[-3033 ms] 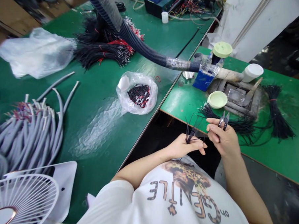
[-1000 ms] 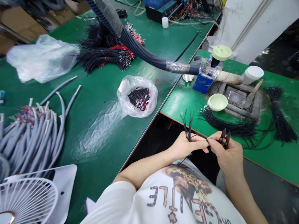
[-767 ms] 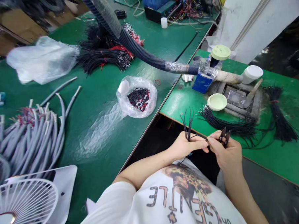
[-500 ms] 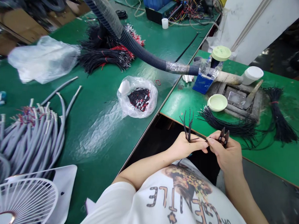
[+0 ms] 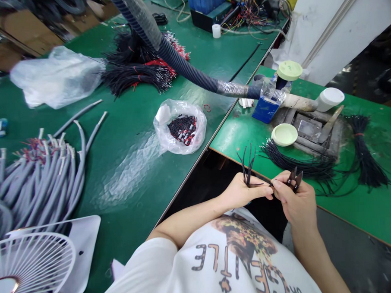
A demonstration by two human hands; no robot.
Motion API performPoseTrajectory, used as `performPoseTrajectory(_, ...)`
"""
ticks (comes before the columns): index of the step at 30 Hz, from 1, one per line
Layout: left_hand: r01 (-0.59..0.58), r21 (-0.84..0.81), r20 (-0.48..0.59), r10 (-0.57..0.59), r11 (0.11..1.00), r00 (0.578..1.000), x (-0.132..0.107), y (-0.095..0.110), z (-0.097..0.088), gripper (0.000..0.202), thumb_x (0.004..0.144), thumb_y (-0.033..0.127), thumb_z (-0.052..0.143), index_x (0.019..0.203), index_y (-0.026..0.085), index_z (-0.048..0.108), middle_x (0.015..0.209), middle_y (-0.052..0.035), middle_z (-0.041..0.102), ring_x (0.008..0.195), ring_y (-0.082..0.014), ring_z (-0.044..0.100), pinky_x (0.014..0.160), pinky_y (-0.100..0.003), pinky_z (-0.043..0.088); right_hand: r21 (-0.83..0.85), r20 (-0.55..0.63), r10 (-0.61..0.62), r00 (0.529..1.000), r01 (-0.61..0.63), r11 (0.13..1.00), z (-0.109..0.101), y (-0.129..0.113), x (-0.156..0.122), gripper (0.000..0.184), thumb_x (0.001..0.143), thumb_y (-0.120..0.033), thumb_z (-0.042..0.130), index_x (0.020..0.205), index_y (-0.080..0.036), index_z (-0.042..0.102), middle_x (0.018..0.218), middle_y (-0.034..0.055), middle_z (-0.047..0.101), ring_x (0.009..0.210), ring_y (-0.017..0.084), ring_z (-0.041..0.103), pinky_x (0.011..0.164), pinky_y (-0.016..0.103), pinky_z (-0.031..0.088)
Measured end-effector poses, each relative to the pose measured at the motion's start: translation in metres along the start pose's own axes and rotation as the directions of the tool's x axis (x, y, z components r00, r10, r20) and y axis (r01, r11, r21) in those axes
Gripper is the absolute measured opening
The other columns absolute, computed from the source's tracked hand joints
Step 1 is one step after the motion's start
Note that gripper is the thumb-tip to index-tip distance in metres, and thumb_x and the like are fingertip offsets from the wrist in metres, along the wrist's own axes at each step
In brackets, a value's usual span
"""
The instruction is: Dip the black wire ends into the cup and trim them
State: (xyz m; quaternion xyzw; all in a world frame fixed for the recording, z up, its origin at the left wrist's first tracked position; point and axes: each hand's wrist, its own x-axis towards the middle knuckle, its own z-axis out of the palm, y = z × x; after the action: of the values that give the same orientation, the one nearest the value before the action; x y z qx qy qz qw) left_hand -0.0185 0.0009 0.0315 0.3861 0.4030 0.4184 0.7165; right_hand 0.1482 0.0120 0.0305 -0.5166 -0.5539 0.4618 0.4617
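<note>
My left hand is closed around several thin black wires, whose ends stick up above the fist. Its thumb and forefinger pinch one wire that runs across to the other hand. Fingertip to fingertip with it, my right hand pinches at the same wire. Small wire cutters sit in the right hand too, jaws pointing up between the fingers; their handles are hidden in the palm. A bundle of black wires with tinned ends lies on the green bench just beyond the hands.
A plastic bag of small black and red pieces sits left of the hands. A ribbed hose crosses above the table to a blue box. Grey cables and a white fan are at left. Another wire bundle lies right.
The wires in my left hand have shifted slightly to the right, and the cutters have tilted a little. Both hands stay together in nearly the same place.
</note>
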Motion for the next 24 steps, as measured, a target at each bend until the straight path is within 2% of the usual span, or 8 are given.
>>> performPoseTrajectory(6,-0.005,0.051,-0.012,0.006,0.999,1.000,-0.001,0.003,-0.001,0.032,0.073,0.043,0.076,0.072,0.011,0.077,0.074,-0.0085,0.075,0.070,-0.0162,0.068,0.071,-0.024,0.053,-0.054,0.034,-0.031,0.999,0.033,0.998,-0.001,-0.002,0.001,0.015,0.080,-0.030,0.069,0.072,-0.017,0.067,0.068,0.0009,0.062,0.052,0.010,0.050,0.049,0.025,0.040)
performPoseTrajectory(10,-0.041,0.039,-0.003,0.041,0.998,0.999,0.002,-0.006,0.001,0.034,0.072,0.044,0.077,0.078,0.011,0.078,0.077,-0.0093,0.076,0.069,-0.0170,0.069,0.071,-0.026,0.055,-0.145,0.047,-0.118,0.992,0.124,0.982,-0.002,-0.007,0.001,0.011,0.081,-0.023,0.068,0.071,-0.019,0.065,0.069,-0.0013,0.060,0.060,0.011,0.054,0.056,0.025,0.043)
performPoseTrajectory(13,-0.149,0.067,-0.054,0.152,0.987,0.987,0.007,-0.020,-0.001,0.035,0.072,0.043,0.078,0.089,0.012,0.079,0.087,-0.0107,0.077,0.076,-0.0196,0.071,0.075,-0.029,0.057,-0.199,-0.065,-0.225,0.972,0.208,0.958,-0.005,-0.014,0.004,0.010,0.081,-0.017,0.067,0.071,-0.019,0.064,0.070,-0.0021,0.059,0.063,0.011,0.054,0.058,0.024,0.042)
performPoseTrajectory(15,-0.218,0.133,-0.146,0.237,0.967,0.961,0.010,-0.028,-0.006,0.032,0.077,0.042,0.074,0.090,0.014,0.079,0.091,-0.0114,0.077,0.084,-0.0207,0.071,0.080,-0.030,0.057,-0.241,-0.115,-0.302,0.946,0.269,0.932,-0.012,-0.018,0.008,0.010,0.081,-0.014,0.066,0.073,-0.019,0.064,0.071,-0.0020,0.059,0.064,0.011,0.053,0.058,0.024,0.040)
performPoseTrajectory(17,-0.253,0.191,-0.260,0.298,0.948,0.919,0.010,-0.030,-0.014,0.029,0.081,0.041,0.070,0.087,0.014,0.080,0.092,-0.0118,0.077,0.087,-0.0210,0.071,0.084,-0.031,0.056,-0.279,-0.023,-0.387,0.922,0.366,0.888,-0.020,-0.022,0.012,0.011,0.079,-0.010,0.067,0.075,-0.020,0.065,0.072,-0.0015,0.060,0.064,0.011,0.054,0.058,0.025,0.040)
performPoseTrajectory(19,-0.260,0.223,-0.311,0.322,0.940,0.894,0.009,-0.025,-0.020,0.028,0.080,0.040,0.071,0.086,0.014,0.080,0.092,-0.0123,0.076,0.088,-0.0211,0.070,0.085,-0.031,0.055,-0.276,0.156,-0.435,0.887,0.462,0.843,-0.027,-0.023,0.014,0.014,0.077,-0.006,0.068,0.078,-0.021,0.068,0.073,-0.0011,0.062,0.064,0.011,0.056,0.058,0.025,0.041)
performPoseTrajectory(21,-0.253,0.213,-0.236,0.301,0.944,0.924,0.007,-0.016,-0.023,0.028,0.077,0.040,0.074,0.087,0.014,0.080,0.093,-0.0123,0.076,0.088,-0.0212,0.070,0.084,-0.030,0.055,-0.224,0.291,-0.428,0.855,0.496,0.839,-0.029,-0.022,0.014,0.017,0.076,-0.006,0.068,0.082,-0.022,0.070,0.074,-0.0009,0.063,0.063,0.011,0.057,0.056,0.025,0.042)
performPoseTrajectory(24,-0.195,0.099,0.040,0.192,0.976,0.981,0.008,-0.001,-0.021,0.032,0.075,0.044,0.075,0.087,0.014,0.080,0.092,-0.0106,0.076,0.087,-0.0207,0.069,0.084,-0.030,0.054,-0.133,0.352,-0.370,0.860,0.438,0.889,-0.023,-0.019,0.013,0.015,0.078,-0.009,0.068,0.082,-0.022,0.071,0.072,-0.0008,0.064,0.057,0.011,0.056,0.052,0.025,0.040)
